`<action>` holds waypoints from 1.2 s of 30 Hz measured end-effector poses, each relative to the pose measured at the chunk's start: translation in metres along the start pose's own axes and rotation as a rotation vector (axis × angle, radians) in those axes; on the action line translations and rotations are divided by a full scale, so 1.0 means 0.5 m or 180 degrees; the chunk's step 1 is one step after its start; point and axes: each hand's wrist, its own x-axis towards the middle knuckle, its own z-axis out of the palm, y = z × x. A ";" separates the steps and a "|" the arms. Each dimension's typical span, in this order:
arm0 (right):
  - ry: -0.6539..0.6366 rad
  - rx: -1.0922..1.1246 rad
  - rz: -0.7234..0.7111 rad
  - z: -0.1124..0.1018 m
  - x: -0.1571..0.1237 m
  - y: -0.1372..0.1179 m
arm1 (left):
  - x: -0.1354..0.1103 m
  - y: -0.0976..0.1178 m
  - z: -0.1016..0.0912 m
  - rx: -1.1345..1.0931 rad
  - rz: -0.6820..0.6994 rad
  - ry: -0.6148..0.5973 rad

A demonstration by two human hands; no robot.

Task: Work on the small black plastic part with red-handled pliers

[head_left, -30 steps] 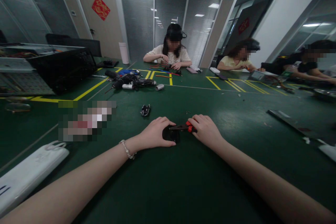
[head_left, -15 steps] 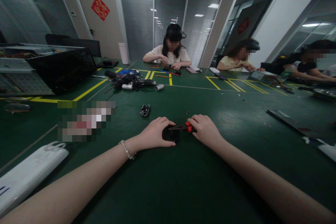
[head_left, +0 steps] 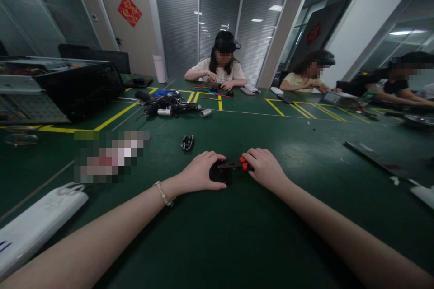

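Note:
My left hand [head_left: 202, 171] is closed around the left side of a small black part [head_left: 224, 177], thumb and fingers at its near and far edges; its exact kind is too dark to make out. My right hand [head_left: 266, 168] grips the red handles of a pair of needle-nose pliers [head_left: 233, 165]. Their dark jaws point left and reach onto the top of the black part. Beyond my left hand lies a small black and silver piece [head_left: 187, 142] on the green table. A tiny metal bit [head_left: 242, 145] rests just past the pliers.
A white case [head_left: 44, 226] lies at the left, with a computer tower [head_left: 81, 90] behind it. Dark cables [head_left: 169, 104] and a silver cylinder [head_left: 205, 113] are farther back. A long dark bar [head_left: 373, 160] is at the right. Several people sit across the table.

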 end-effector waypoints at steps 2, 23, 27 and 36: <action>0.0024 -0.0009 0.0012 0.000 -0.001 0.000 | 0.000 0.001 -0.001 -0.0011 -0.0013 -0.0018; -0.0051 0.0071 0.0053 0.002 0.000 0.001 | -0.002 -0.001 -0.002 0.0005 0.0034 -0.0007; -0.0066 0.0077 0.0061 0.002 0.002 0.001 | 0.000 0.001 0.000 0.0025 0.0038 0.0015; -0.0038 0.0042 0.0011 0.003 0.001 0.001 | -0.002 0.001 -0.002 0.0023 0.0041 0.0025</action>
